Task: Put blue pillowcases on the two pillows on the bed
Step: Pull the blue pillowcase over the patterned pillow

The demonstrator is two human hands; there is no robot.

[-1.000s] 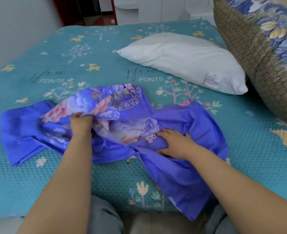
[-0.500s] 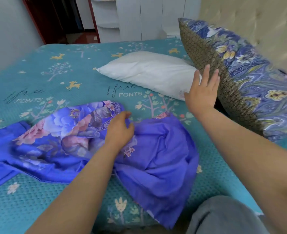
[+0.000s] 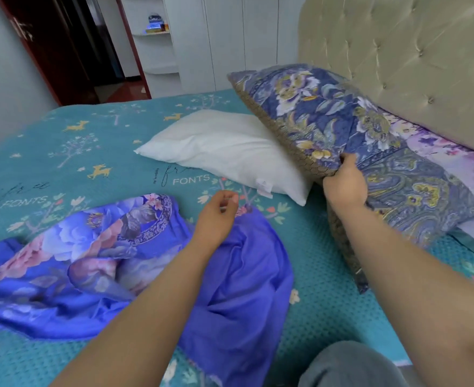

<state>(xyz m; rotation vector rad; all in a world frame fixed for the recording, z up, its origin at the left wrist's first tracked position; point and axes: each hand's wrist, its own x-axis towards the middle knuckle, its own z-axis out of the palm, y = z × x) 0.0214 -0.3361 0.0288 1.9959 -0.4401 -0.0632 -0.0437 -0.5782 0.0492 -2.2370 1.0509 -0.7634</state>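
Pillowcases (image 3: pixel 135 263) lie crumpled on the near left of the bed (image 3: pixel 62 152), spilling over its near edge. Beyond them, mid-bed, a bare pillow (image 3: pixel 224 152) lies flat. To its right a covered pillow (image 3: pixel 328 118) tilts up, its edge over the bare one's right end, headboard (image 3: pixel 411 51) behind. Right hand (image 3: pixel 344 182) grips that covered pillow's near edge; left hand (image 3: pixel 216 216) hangs over the pillowcases.

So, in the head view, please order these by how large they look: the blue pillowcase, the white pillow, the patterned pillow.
1. blue pillowcase, though it is nearest the camera.
2. patterned pillow
3. white pillow, partly hidden, so 2 and 3 are unsure.
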